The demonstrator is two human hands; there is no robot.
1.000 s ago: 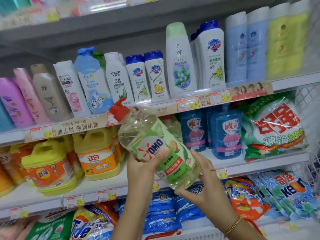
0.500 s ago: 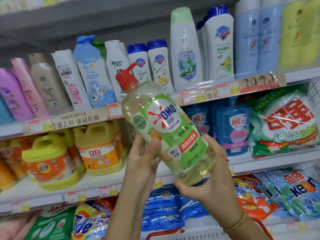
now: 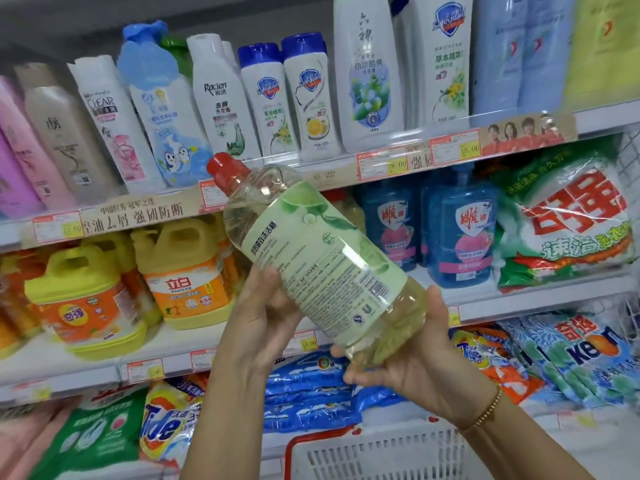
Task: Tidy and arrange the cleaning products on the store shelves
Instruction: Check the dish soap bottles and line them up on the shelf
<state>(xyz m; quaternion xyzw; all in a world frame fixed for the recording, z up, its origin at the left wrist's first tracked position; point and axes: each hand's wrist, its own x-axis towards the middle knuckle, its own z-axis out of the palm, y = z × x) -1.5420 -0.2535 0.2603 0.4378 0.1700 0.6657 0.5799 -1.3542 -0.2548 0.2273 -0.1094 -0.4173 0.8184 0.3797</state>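
A: Where's the task item?
B: Clear plastic bottle of pale yellow liquid with a red cap [image 3: 322,268]. It's off the shelf, in the air in front of the white middle shelf [image 3: 104,362]. Tilted, cap up and to the left, back label facing the camera.

A: Grips?
B: Left grip [image 3: 256,327] is wrapped round the bottle's mid-body from the side. Right grip [image 3: 412,358] cups the base, fingers curled under it. Both are holding the bottle and nothing else.

A: Progress?
B: I'd say mid-step. The bottle is picked up and not yet placed. The yellow jugs with orange labels [image 3: 187,282] and blue pump bottles [image 3: 460,233] on the middle shelf already stand upright with labels out. The gap between them, behind the held bottle, looks like its slot, and a similar red-capped bottle seems to sit back there, though it's partly hidden.

A: What's left?
B: Turn the front label outward and stand the bottle in that gap. The pink and beige bottles [image 3: 59,133] at the left of the upper shelf look tilted, but that may be lens distortion. The white basket with a red rim [image 3: 381,455] is below the hands and I can't see what's in it, so I can't tell how many items remain.
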